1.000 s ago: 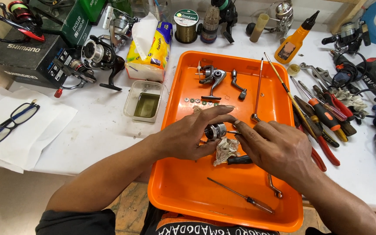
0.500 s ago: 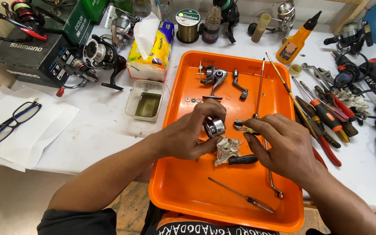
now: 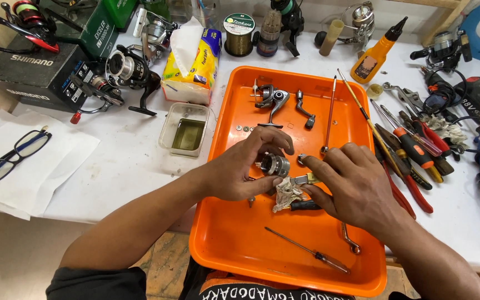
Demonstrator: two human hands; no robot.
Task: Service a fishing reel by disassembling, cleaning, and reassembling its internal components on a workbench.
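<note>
Gripping a small metal reel part (image 3: 275, 164) over the orange tray's (image 3: 234, 244) middle, the left hand (image 3: 240, 172) is steadying it while the right hand (image 3: 351, 186) is pinching a tool, likely needing careful alignment next.

White worktable (image 3: 129, 161) above tiled floor (image 3: 162, 261), evenly lit.

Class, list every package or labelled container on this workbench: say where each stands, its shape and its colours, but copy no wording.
Black cardboard box: far left, rectangular, pale lettering, a reel on top.
Green box: behind the black one, upright.
Yellow tissue pack: left of the orange tray, white tissue sticking out.
Line spool: behind the tray, round, green-and-white top label.
Orange bottle: behind the tray's right corner, black nozzle, dark label.
</note>
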